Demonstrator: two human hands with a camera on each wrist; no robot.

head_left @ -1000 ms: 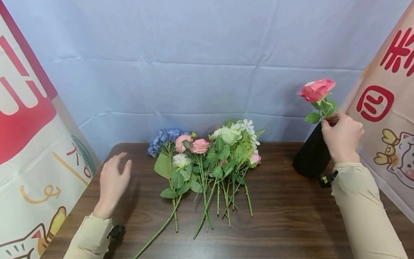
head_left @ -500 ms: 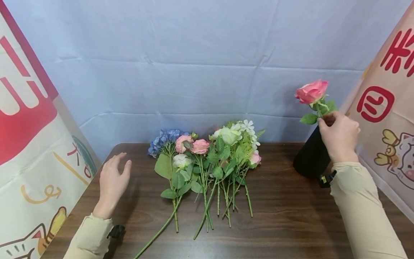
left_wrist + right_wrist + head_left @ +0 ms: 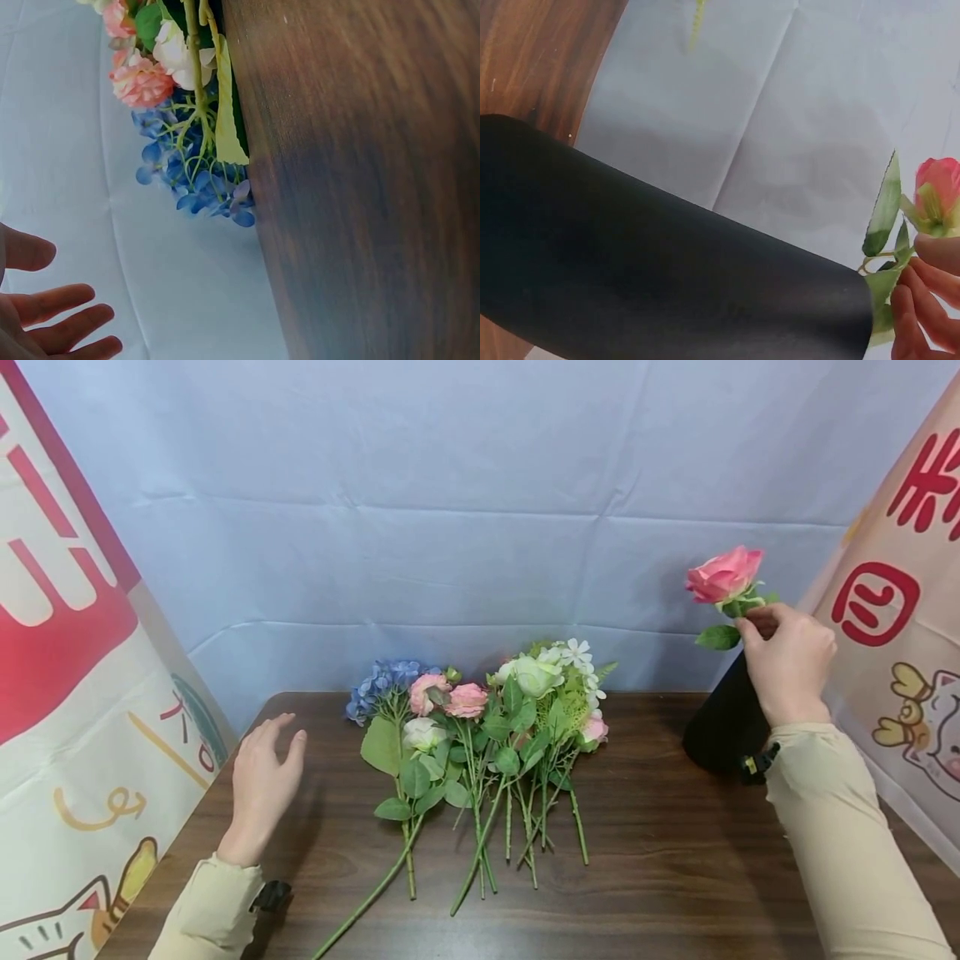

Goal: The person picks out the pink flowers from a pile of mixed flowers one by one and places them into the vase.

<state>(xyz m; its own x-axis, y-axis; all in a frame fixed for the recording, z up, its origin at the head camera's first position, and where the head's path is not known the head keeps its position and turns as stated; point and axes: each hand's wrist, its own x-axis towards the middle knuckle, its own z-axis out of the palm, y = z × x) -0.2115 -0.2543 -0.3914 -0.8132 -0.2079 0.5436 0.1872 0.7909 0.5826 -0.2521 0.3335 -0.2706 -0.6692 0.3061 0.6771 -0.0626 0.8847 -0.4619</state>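
Pulled slightly up and toward the middle over the last second, the right hand (image 3: 791, 664) has brought the pink rose (image 3: 725, 574) along with it, and the bloom now leans more to the left. Across from it, the left hand (image 3: 266, 768) has kept its place.

From where I stand, the right thumb and fingers pinch the rose just below its bloom, among the green leaves, at the mouth of a tall black vase (image 3: 723, 727). The wrist view shows leaves right at the vase's rim; how far the stem reaches inside is hidden from me. The vase is near the far right of the brown wooden table (image 3: 637, 877).

The left fingers are loose and slightly spread, the thumb apart, holding nothing. That hand is nearest the blue hydrangea (image 3: 386, 685), with a gap between; whether it touches the tabletop I cannot tell.

Midway between the hands lies a row of cut flowers, stems pointing toward the person: the hydrangea at the left end, then two pink blooms (image 3: 467, 700), a white flower (image 3: 423, 733) just below them, a pale green bloom (image 3: 532, 675), and small white blossoms (image 3: 576, 652) at the right, above a pink bud (image 3: 594, 727). Several stems cross. Light blue cloth (image 3: 465, 560) hangs behind the table.
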